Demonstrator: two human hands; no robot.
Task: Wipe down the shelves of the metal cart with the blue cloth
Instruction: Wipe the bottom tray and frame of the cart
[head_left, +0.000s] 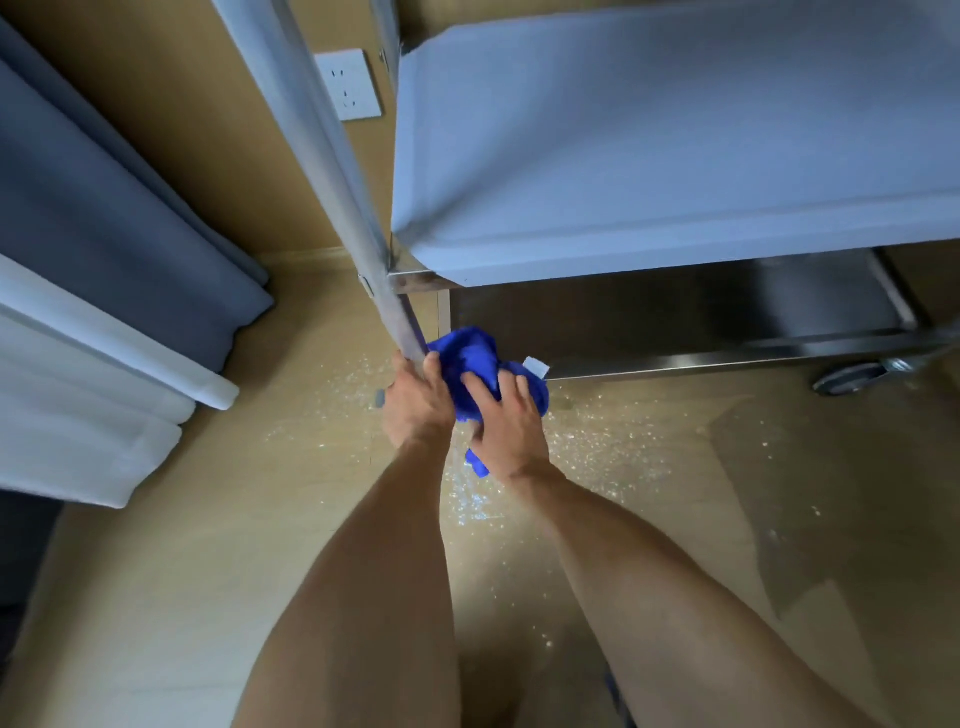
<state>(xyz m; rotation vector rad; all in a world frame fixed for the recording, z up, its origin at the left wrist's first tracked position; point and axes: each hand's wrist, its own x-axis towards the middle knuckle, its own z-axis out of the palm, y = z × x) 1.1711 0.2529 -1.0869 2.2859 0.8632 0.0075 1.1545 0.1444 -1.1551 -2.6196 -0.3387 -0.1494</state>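
The metal cart fills the upper right, with a pale middle shelf (649, 156) above a dark lower shelf (675, 322). Its near-left upright post (332, 171) slants down to the lower corner. The blue cloth (470, 364) is bunched at that corner, with a white tag sticking out to its right. My left hand (413, 400) grips the base of the post, its thumb against the cloth. My right hand (506, 423) presses the cloth with fingers spread, and a tail of cloth hangs below its palm.
Grey and white curtains (104, 270) hang at the left. A white wall socket (350, 85) sits behind the post. A cart wheel (852, 376) shows at the right under the lower shelf. The tan floor (623, 467) glitters with bright specks around the hands.
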